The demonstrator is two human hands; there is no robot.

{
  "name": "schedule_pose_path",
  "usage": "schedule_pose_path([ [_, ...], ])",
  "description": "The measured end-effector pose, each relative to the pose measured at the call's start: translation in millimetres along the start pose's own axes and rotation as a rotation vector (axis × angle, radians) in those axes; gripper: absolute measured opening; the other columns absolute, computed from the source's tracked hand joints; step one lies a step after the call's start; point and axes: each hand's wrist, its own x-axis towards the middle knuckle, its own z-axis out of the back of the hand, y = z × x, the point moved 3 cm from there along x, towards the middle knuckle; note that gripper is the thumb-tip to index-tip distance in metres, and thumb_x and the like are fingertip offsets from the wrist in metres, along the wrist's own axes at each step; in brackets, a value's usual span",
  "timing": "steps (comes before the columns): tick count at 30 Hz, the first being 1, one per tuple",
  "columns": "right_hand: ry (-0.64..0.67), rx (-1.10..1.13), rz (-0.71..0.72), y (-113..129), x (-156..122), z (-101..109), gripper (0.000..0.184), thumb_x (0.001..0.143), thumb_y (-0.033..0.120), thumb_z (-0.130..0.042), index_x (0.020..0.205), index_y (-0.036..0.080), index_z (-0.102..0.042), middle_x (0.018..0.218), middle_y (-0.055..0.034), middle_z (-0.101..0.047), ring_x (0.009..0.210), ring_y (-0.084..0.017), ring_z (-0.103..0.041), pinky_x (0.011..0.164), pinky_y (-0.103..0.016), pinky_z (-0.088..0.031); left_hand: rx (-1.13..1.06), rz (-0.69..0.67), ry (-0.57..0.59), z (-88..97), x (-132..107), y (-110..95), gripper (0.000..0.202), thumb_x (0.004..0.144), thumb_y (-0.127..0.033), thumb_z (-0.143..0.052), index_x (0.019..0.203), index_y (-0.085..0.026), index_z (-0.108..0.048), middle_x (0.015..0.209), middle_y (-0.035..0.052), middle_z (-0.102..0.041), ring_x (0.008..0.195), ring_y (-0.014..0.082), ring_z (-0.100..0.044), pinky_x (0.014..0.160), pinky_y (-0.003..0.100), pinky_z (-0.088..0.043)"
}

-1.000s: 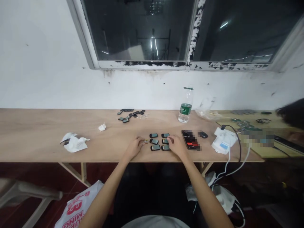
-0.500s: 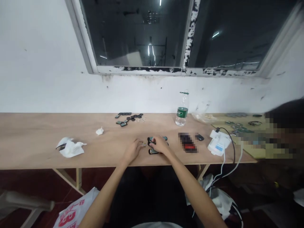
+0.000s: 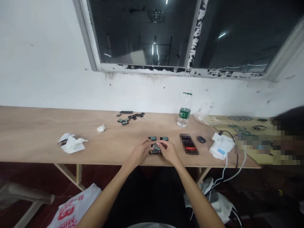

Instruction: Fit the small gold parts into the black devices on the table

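Observation:
My right hand [image 3: 169, 152] pinches a small black casing with a grey-green board [image 3: 157, 146] just over the table. From the left, my left hand [image 3: 140, 153] has its fingertips closed at that casing's edge; whatever they grip is too small and covered to make out. Behind the hands lie two similar casings, one on the left [image 3: 152, 138] and one on the right [image 3: 164, 138]. Another casing [image 3: 154, 152] rests under the held one, partly hidden by my fingers.
Farther back are a pile of black casings [image 3: 125, 123], small white bits [image 3: 142, 119] and a water bottle [image 3: 184, 117]. Crumpled tissue [image 3: 73, 144] lies left. To the right are a blurred dark object [image 3: 189, 144], a black mouse-like item [image 3: 201, 139], a white power strip [image 3: 221, 146] and a person.
My right hand has lifted a casing from the group. My left hand, earlier apart with a small yellowish-silver piece, has moved right to meet it. The view has shifted slightly.

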Motion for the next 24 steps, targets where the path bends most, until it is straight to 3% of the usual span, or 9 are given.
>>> schedule_pose_path([
  [7,-0.014,0.068,-0.024,4,-2,0,0.038,0.092,0.055,-0.064,0.095,0.018,-0.077,0.093,-0.0095,-0.080,0.080,-0.025,-0.074,0.062,-0.030,-0.060,-0.151,0.112,-0.054,-1.7,1,2,0.023,0.095,-0.030,-0.065,0.109,-0.023,-0.082,0.121,0.0095,-0.076,0.113,0.0268,-0.071,0.106,0.042,-0.055],
  [10,-0.002,0.087,-0.017,9,-3,-1,0.038,0.092,0.054,-0.065,0.094,0.019,-0.078,0.092,-0.0086,-0.080,0.077,-0.024,-0.073,0.060,-0.030,-0.058,-0.348,0.252,-0.102,-2.9,1,10,0.020,0.084,-0.035,-0.078,0.097,-0.021,-0.083,0.114,0.0100,-0.079,0.110,0.0293,-0.073,0.104,0.044,-0.056],
  [15,0.024,0.021,0.023,17,-5,-4,0.038,0.091,0.052,-0.066,0.088,0.018,-0.081,0.083,-0.0074,-0.080,0.069,-0.022,-0.070,0.060,-0.030,-0.054,-0.666,0.467,-0.064,-9.1,-3,27,0.037,0.061,-0.031,-0.092,0.091,-0.018,-0.075,0.091,0.0071,-0.080,0.086,0.0254,-0.075,0.086,0.041,-0.061],
  [18,0.020,-0.007,0.036,15,-5,-7,0.034,0.091,0.048,-0.066,0.092,0.018,-0.082,0.086,-0.0084,-0.081,0.072,-0.023,-0.071,0.063,-0.032,-0.055,-0.633,0.429,-0.056,-7.5,-3,26,0.034,0.062,-0.028,-0.088,0.091,-0.018,-0.072,0.092,0.0058,-0.078,0.089,0.0239,-0.073,0.083,0.036,-0.059],
  [24,0.006,0.093,0.034,6,-2,-12,0.033,0.092,0.048,-0.067,0.098,0.019,-0.080,0.099,-0.0107,-0.082,0.088,-0.028,-0.077,0.073,-0.035,-0.060,-0.272,0.200,-0.001,-1.9,2,0,0.033,0.084,-0.029,-0.073,0.116,-0.024,-0.076,0.116,0.0071,-0.075,0.104,0.0246,-0.068,0.090,0.035,-0.054],
])
